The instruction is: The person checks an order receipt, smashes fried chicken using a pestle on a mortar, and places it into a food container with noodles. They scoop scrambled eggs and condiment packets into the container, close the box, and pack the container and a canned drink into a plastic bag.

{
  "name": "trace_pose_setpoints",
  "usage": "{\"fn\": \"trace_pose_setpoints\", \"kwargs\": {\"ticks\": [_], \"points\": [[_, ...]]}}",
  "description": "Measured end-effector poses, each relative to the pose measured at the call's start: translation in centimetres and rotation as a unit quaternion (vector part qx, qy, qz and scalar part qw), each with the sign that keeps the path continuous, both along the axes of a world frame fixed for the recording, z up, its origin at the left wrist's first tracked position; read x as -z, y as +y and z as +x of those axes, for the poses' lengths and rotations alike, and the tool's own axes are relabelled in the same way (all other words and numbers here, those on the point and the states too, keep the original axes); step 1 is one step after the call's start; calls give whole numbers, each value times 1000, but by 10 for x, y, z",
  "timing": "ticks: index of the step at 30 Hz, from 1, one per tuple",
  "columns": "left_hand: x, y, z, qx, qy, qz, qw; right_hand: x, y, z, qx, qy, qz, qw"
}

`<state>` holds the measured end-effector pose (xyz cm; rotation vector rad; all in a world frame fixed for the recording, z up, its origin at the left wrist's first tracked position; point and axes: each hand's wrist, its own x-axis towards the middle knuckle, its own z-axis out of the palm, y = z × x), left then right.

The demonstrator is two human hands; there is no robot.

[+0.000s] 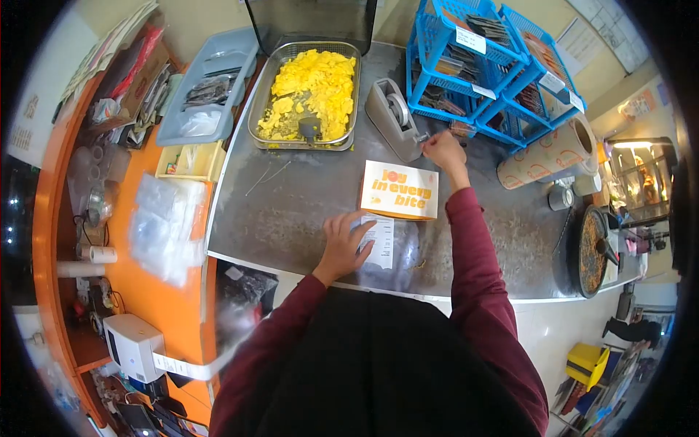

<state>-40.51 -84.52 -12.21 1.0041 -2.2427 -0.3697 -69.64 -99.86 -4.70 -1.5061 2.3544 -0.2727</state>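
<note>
Taking the printed box (399, 191) as the clock's centre, the left hand (342, 244) lies between 7 and 8 o'clock, palm down, its spread fingers pointing to about 1 and reaching onto the paper slip (379, 246); its grip is wide. The right hand (444, 151), between 1 and 2 o'clock, has its fingers bunched narrowly at the cutting end of the tape dispenser (389, 120); whether they pinch any tape, I cannot tell. Its forearm comes up from about 4 o'clock.

One box sits on the metal table (291, 218), with one slip at its near edge, toward 6 or 7. There is one dispenser at 12, one tray (252, 116) of yellow food (313, 84) between 10 and 11, two stacks of blue baskets (477, 109) at 1, and one large paper roll (539, 156) between 2 and 3.
</note>
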Motion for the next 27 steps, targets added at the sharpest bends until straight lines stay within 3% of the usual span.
{"fn": "trace_pose_setpoints", "kwargs": {"ticks": [3, 6, 7, 9, 12, 14, 17, 20, 24, 27], "points": [[-11, -20, -16, 38, -7, -7, 999, -1, -5, 8, 32, 229, 10, 973], [-26, -35, -35, 75, -67, -34, 994, 15, 7, -18, 26, 161, 19, 986], [-26, -39, -39, 77, -92, -19, 993, 22, 13, -25, 33, 108, -8, 994], [-22, -48, -45, 68, -128, -56, 988, 35, 39, -36, -25, -124, -98, 987], [-7, -55, -48, 62, -117, -89, 987, 20, 98, 5, -34, -424, -172, 889], [2, -56, -50, 54, -90, -103, 989, 15, 126, 44, 13, -486, -163, 859], [9, -57, -53, 33, -57, -120, 991, 51, 135, 68, 104, -438, -171, 876], [14, -58, -55, 22, -17, -97, 995, 42, 138, 82, 124, -333, -166, 920], [15, -60, -54, 31, 28, -54, 998, 28, 131, 83, 52, -78, -105, 990], [13, -58, -52, 39, 30, -38, 998, 16, 134, 80, 59, -211, -34, 975]]}}
